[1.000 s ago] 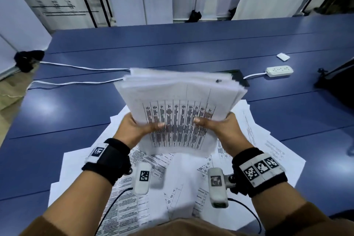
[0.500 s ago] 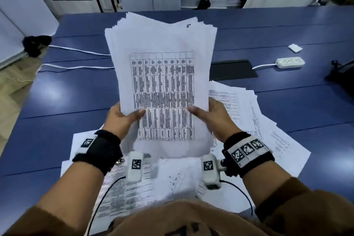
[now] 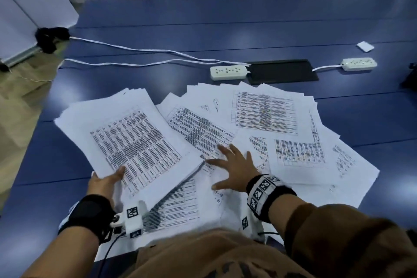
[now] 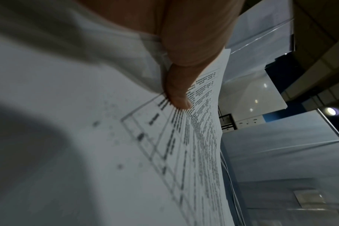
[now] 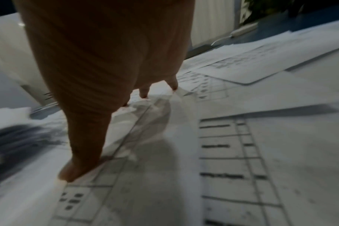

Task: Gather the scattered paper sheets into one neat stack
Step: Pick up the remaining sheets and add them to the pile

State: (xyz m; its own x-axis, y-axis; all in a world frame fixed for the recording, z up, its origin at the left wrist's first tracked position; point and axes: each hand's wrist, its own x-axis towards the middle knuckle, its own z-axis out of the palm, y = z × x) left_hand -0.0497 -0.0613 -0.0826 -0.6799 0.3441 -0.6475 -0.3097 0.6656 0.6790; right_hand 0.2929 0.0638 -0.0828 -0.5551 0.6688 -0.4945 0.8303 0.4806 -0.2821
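My left hand (image 3: 106,181) grips the near corner of a thick stack of printed sheets (image 3: 126,137), thumb on top, holding it tilted over the left part of the blue table (image 3: 225,27). The left wrist view shows the thumb (image 4: 178,97) pressed on the stack's (image 4: 126,152) top page. My right hand (image 3: 230,167) lies flat, fingers spread, on the loose scattered sheets (image 3: 282,142) that fan out to the right. In the right wrist view its fingertips (image 5: 75,172) press on the printed pages (image 5: 242,152).
Two white power strips (image 3: 228,72) (image 3: 360,64) with white cables (image 3: 140,52) lie behind the papers, beside a black cable hatch (image 3: 282,71). A small white card (image 3: 365,46) sits far right. The table's left edge drops to a wooden floor (image 3: 20,88).
The stack, held upright by both hands, has come down and to the left in the left hand alone. The right hand let go and now rests flat on the loose sheets.
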